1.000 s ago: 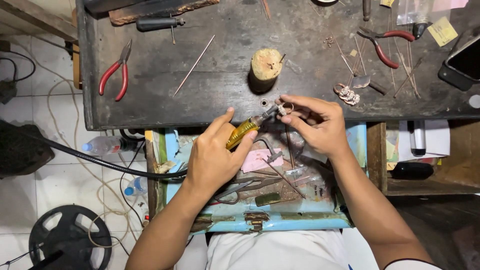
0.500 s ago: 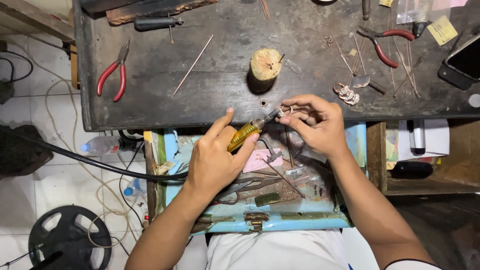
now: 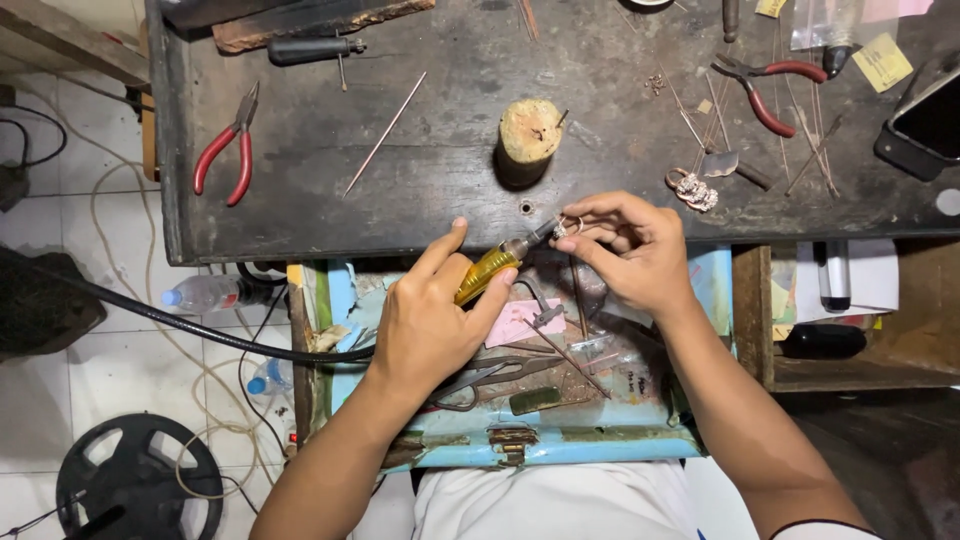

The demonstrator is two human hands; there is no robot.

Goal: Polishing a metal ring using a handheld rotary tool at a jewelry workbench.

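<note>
My left hand (image 3: 428,318) grips a small tool with a yellow translucent handle (image 3: 486,273), its metal tip pointing up and right. The tip meets a small silvery ring (image 3: 566,227) pinched between the fingertips of my right hand (image 3: 634,250). Both hands hover at the front edge of a dark, worn workbench (image 3: 450,180), above an open light-blue drawer (image 3: 560,445) on my lap side. A short wooden peg (image 3: 527,140) stands upright on the bench just beyond the ring.
Red-handled pliers (image 3: 224,155) lie at the bench's left, another red-handled pair (image 3: 764,88) at the far right near thin metal rods and a silver jewellery piece (image 3: 692,190). A phone (image 3: 925,120) sits at the right edge. Scissors (image 3: 490,378) and scraps fill the drawer. Plastic bottles (image 3: 205,293) and cables lie on the tiled floor.
Both hands stay in nearly the same place; the tool tip and ring remain together, with only slight finger shifts.
</note>
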